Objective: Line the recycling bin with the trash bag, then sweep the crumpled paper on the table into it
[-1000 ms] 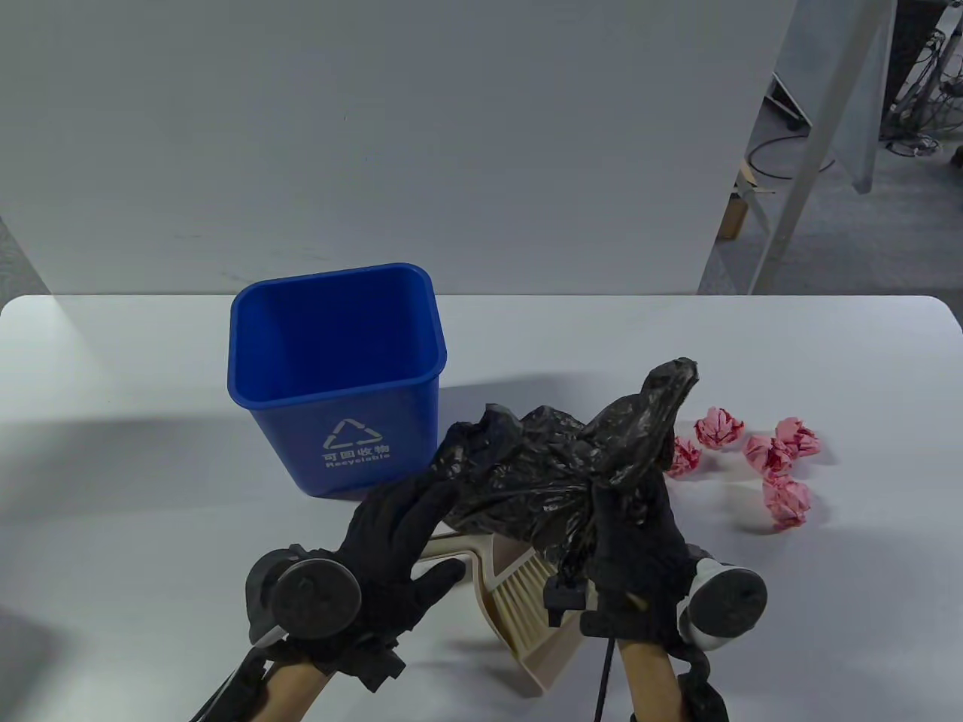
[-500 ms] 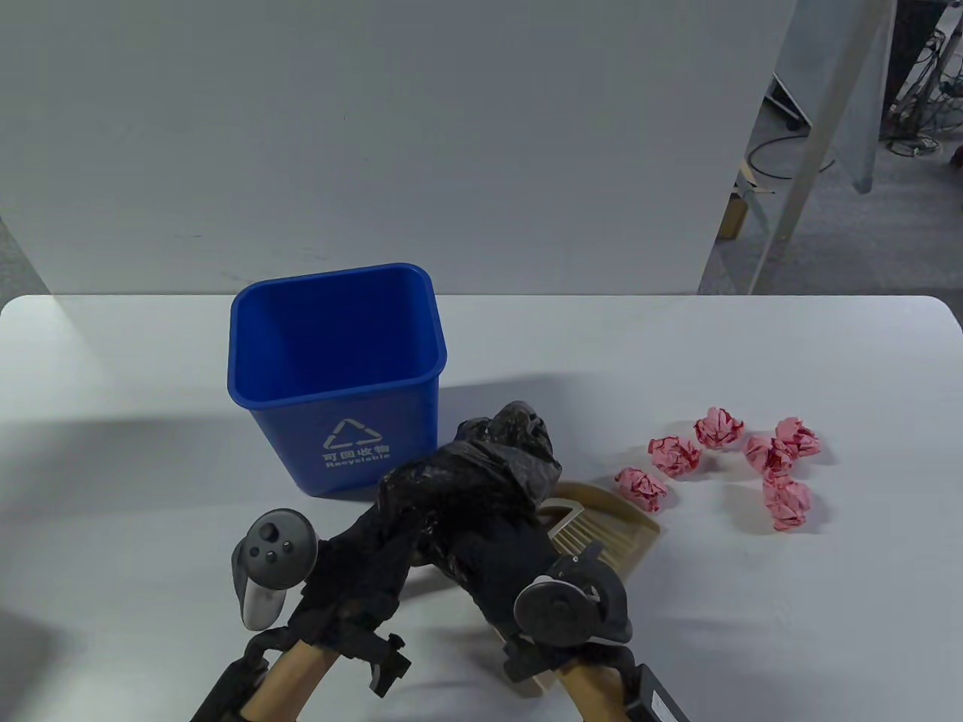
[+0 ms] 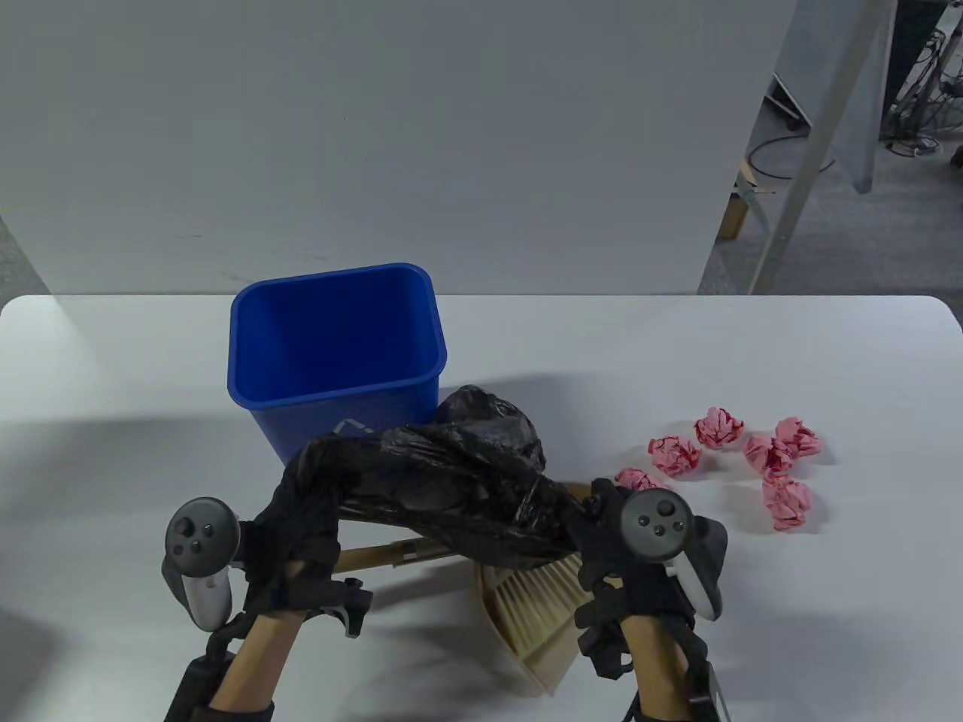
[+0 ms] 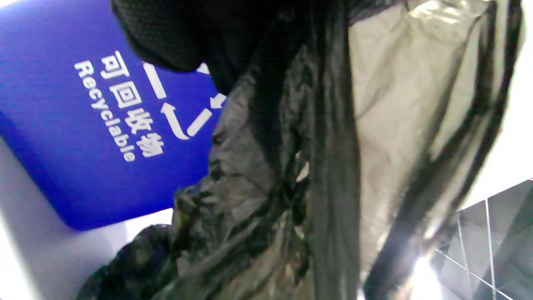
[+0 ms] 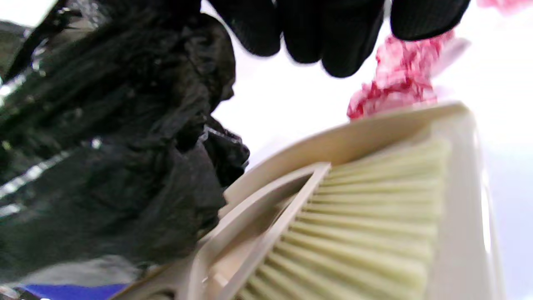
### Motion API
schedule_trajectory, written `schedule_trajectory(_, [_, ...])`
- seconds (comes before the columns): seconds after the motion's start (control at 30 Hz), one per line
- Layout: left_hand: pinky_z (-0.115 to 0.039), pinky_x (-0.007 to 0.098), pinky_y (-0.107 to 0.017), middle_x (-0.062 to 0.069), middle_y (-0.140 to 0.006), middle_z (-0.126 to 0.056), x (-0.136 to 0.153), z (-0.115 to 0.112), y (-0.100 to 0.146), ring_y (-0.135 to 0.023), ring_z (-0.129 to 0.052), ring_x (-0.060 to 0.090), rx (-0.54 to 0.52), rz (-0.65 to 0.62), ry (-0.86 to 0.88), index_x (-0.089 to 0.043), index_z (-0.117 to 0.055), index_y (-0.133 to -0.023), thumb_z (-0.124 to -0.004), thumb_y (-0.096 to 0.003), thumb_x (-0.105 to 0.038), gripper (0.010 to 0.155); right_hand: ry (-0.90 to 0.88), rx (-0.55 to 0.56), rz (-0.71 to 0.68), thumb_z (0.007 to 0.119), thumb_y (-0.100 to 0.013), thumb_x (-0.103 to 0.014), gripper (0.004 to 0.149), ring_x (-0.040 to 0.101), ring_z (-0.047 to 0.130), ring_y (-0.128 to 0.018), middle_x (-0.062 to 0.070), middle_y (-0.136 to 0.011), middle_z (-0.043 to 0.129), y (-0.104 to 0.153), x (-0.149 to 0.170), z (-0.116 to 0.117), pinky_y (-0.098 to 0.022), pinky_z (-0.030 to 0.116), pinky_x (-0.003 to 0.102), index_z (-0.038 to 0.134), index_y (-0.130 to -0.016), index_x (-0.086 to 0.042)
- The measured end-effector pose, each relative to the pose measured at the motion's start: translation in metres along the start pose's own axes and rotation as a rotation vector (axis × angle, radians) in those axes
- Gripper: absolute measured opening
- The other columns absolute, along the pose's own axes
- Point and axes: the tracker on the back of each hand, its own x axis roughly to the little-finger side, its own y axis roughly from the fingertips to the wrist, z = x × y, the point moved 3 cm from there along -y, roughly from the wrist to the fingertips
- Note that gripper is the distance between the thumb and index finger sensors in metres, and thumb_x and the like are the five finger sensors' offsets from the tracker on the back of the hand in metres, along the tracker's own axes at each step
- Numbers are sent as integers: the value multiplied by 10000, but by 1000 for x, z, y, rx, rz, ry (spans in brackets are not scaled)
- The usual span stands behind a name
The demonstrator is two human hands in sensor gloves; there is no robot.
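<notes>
white table (image 3: 150, 361): one bin (image 3: 331, 353), one bag (image 3: 451, 489), six paper balls (image 3: 786, 502)

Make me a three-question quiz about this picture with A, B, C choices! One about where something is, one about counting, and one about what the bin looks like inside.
1. Where is the brush?
A. In the bin
B. In the dustpan, near the hands
C. On the floor

2. How many pink paper balls are on the table?
A. Two
B. Six
C. Ten

3. What is inside the blue bin?
A. Nothing yet
B. The black bag
C. Paper balls

Answers: 1 B, its bristles lie in the beige pan. 2 B, six lie right of the bag. 3 A, both hands hold the trash bag outside it.
</notes>
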Motion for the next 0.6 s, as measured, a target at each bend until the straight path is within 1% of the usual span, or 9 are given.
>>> schedule_trajectory(0.03, [-788, 545, -609, 123, -1097, -715, 0, 0, 0, -831, -923, 263, -4, -3, -12, -194, -620, -1087, -626, -616, -316, 486, -39, 13, -18, 607, -608, -517, 809, 630, 504, -934, 413, -1124, 344, 1, -1, -2, -621, 453, 785, 351, -1117, 58])
schedule_trajectory(0.1, [-801, 526, -594, 118, -1086, -724, -1, -1, 0, -791, -935, 235, -9, -11, -35, -201, -629, -1083, -645, -613, -296, 480, -138, 99, -83, 597, -609, -523, 834, 641, 463, -938, 425, -1119, 292, 5, -5, -12, -621, 434, 787, 297, -1114, 71])
schedule_trajectory(0.2, [-812, 503, -576, 111, -1073, -735, -4, -3, 1, -737, -940, 195, -8, -25, -64, -213, -641, -1078, -664, -609, -276, 474, -281, 305, -209, 594, -613, -516, 844, 649, 412, -945, 427, -1118, 236, 21, -14, -33, -616, 398, 800, 253, -1110, 76])
schedule_trajectory(0.23, [-813, 499, -572, 108, -1069, -738, -5, -3, 2, -723, -939, 197, -8, -31, -74, -215, -646, -1076, -669, -608, -272, 472, -294, 353, -235, 597, -613, -509, 839, 649, 405, -946, 426, -1118, 233, 25, -16, -36, -613, 389, 805, 254, -1109, 74])
schedule_trajectory(0.3, [-814, 494, -569, 103, -1067, -738, -8, -5, 3, -708, -939, 180, -13, -52, -113, -222, -651, -1075, -675, -607, -266, 471, -293, 474, -333, 596, -614, -503, 831, 644, 391, -953, 416, -1122, 221, 35, -23, -45, -611, 374, 809, 250, -1110, 67])
schedule_trajectory(0.4, [-816, 489, -564, 98, -1061, -743, -11, -6, 3, -696, -937, 169, -26, -71, -158, -227, -654, -1073, -679, -606, -261, 469, -259, 543, -406, 593, -616, -502, 821, 622, 414, -962, 398, -1130, 238, 44, -30, -50, -617, 385, 803, 251, -1112, 55])
schedule_trajectory(0.53, [-817, 486, -560, 98, -1056, -745, -11, -4, 3, -684, -936, 162, -41, -82, -187, -228, -657, -1071, -683, -604, -258, 469, -295, 535, -511, 602, -615, -497, 800, 605, 438, -970, 380, -1139, 269, 50, -40, -49, -621, 392, 803, 279, -1117, 36])
schedule_trajectory(0.6, [-819, 482, -556, 94, -1055, -746, -12, -5, 3, -675, -935, 154, -38, -92, -198, -229, -659, -1070, -694, -602, -263, 470, -256, 523, -579, 614, -610, -497, 800, 603, 441, -974, 375, -1144, 278, 55, -49, -46, -621, 391, 806, 295, -1119, 31])
